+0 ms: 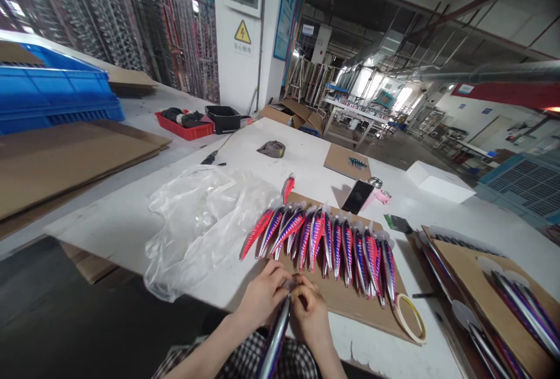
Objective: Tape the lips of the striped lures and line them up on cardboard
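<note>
While working at the near edge of the table (pixel 236 277), held one silver-and-purple lure (pixel 276 341) in both hands. Pinched its upper end with the left hand (pixel 261 296), fingertips bent inward; gripped at the same end with the right hand (pixel 312 309), thumb and forefinger drawn close to the opposite fingertips. Made out a small translucent patch between them, presumably the lip; could not identify any finer part behind the fingers. Located the lure at the table's near edge, slanting down over the checked cloth (pixel 301 361); lost its lower end at the bottom of the view.

Judged best for this fingertip work: steadying the body with one hand, leaving fine motion to the other, keeping sideways pressure off the thin lip. Suspected slipperiness in the glossy finish, hence favoured a firm, short pinch.

Noted a row of similar lures (pixel 315 239) across the cardboard sheet (pixel 354 303), lips toward its far edge, and a tape roll (pixel 403 325) at its near right corner. Advised keeping knuckles short of that row.
</note>
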